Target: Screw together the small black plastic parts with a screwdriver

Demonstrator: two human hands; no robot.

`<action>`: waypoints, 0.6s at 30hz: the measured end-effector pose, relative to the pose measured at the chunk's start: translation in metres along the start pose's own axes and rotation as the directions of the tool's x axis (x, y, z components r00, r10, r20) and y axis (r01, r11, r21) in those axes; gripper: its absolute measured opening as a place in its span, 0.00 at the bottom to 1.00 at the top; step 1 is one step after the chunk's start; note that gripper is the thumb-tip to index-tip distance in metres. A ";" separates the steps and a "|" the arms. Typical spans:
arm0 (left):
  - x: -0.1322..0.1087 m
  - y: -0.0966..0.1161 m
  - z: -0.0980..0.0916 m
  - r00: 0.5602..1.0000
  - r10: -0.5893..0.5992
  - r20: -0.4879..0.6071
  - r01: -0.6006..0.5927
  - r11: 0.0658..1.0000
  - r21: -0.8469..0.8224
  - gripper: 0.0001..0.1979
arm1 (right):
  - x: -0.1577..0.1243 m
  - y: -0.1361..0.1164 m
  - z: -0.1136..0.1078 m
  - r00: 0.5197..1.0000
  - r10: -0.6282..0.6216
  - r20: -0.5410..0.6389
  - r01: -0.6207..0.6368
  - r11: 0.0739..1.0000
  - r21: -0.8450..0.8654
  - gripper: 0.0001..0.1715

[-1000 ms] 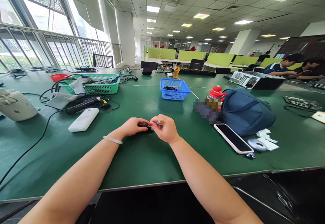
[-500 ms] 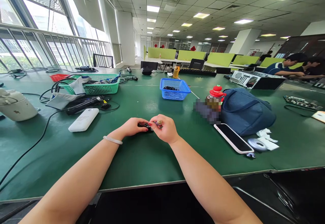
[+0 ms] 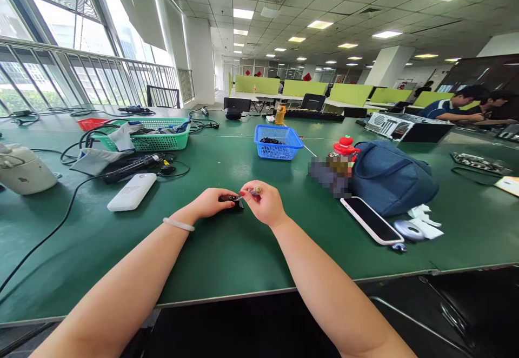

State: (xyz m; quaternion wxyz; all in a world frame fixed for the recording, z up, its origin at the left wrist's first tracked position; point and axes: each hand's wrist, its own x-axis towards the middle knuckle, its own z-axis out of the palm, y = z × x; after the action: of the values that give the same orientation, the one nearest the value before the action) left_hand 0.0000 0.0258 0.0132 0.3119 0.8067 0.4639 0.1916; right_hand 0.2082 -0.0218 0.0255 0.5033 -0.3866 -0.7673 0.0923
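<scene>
The left hand (image 3: pixel 211 203) is holding a small black part (image 3: pixel 235 206) down on the green tabletop (image 3: pixel 227 260), thumb and fingers closing around its near and far sides, and is covering much of it. The right hand (image 3: pixel 265 201) is pinching a slim screwdriver-like tool (image 3: pixel 256 190) between thumb and fingers, its thin metal shaft slanting toward the black part; whether the tip is touching, I cannot tell. Beyond the hands, a blue plastic basket (image 3: pixel 279 152) is holding a cluster of black pieces (image 3: pixel 271 141), with an amber bottle (image 3: pixel 280 113) and a black keyboard (image 3: pixel 314 115) sitting behind it. Off to the left, a white handheld device (image 3: pixel 132 192) is lying near the left forearm, while a green basket (image 3: pixel 162 141) is standing farther back, a grey-white glove (image 3: pixel 124 136) draping over its near rim. A black cable (image 3: pixel 73 201) is trailing toward the near edge. To the right, a navy bag (image 3: pixel 395 177) is crowding a red-lidded jar (image 3: pixel 344 146) and standing in front of a computer case (image 3: pixel 409 126), partly hiding the jar; a phone (image 3: pixel 371 220) is lying beside the bag, near a tape roll (image 3: pixel 408 230) and crumpled tissue (image 3: pixel 424 213).
</scene>
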 end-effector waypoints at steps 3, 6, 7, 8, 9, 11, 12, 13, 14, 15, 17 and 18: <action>0.000 0.000 0.000 1.000 0.000 -0.009 0.000 1.000 0.023 0.27 | 0.002 0.001 -0.003 0.999 0.032 0.000 -0.032 0.999 0.018 0.17; 0.000 0.002 -0.001 1.000 -0.005 -0.007 0.006 1.000 0.027 0.27 | 0.002 0.000 -0.003 0.999 0.040 0.032 -0.040 0.999 0.015 0.15; 0.000 0.002 -0.001 1.000 -0.008 -0.004 0.008 1.000 0.022 0.27 | 0.002 0.000 -0.002 0.997 0.039 0.061 -0.040 0.999 0.013 0.15; -0.001 0.002 -0.001 1.000 -0.009 -0.002 0.009 1.000 0.016 0.27 | 0.002 0.000 -0.001 0.995 0.036 0.093 -0.037 0.999 0.010 0.14; -0.001 0.002 0.000 1.000 -0.011 -0.002 0.011 1.000 0.012 0.27 | 0.002 0.000 0.000 0.992 0.032 0.121 -0.033 0.999 0.008 0.14; -0.001 0.002 0.000 1.000 -0.007 -0.008 0.007 1.000 0.013 0.26 | 0.002 0.000 0.001 0.988 0.028 0.152 -0.028 1.000 0.003 0.14; 0.000 0.001 0.000 1.000 -0.004 -0.013 0.004 1.000 0.015 0.26 | 0.002 0.001 0.002 0.988 0.029 0.151 -0.029 1.000 0.001 0.14; 0.000 0.001 0.001 1.000 -0.001 -0.016 0.001 1.000 0.016 0.26 | 0.002 0.001 0.002 0.989 0.031 0.146 -0.032 0.999 -0.001 0.14; 0.000 0.001 0.001 1.000 0.002 -0.019 -0.002 1.000 0.018 0.26 | 0.002 0.002 0.002 0.990 0.035 0.140 -0.035 0.999 0.001 0.14; 0.000 0.000 0.001 1.000 0.004 -0.019 -0.004 1.000 0.019 0.27 | 0.002 0.002 0.002 0.990 0.038 0.135 -0.039 0.999 0.003 0.14; 0.000 0.000 0.001 1.000 0.001 -0.018 -0.001 1.000 0.026 0.27 | 0.002 0.003 0.002 0.991 0.038 0.128 -0.040 0.999 0.008 0.14; 0.000 0.000 0.001 1.000 0.000 -0.021 0.001 0.999 0.033 0.27 | 0.002 0.002 0.002 0.991 0.036 0.133 -0.038 0.999 0.009 0.13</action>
State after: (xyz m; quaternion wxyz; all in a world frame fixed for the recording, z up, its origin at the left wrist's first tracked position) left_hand 0.0006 0.0260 0.0124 0.2937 0.8096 0.4704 0.1922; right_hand 0.2070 -0.0188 0.0244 0.4517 -0.3910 -0.7911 0.1314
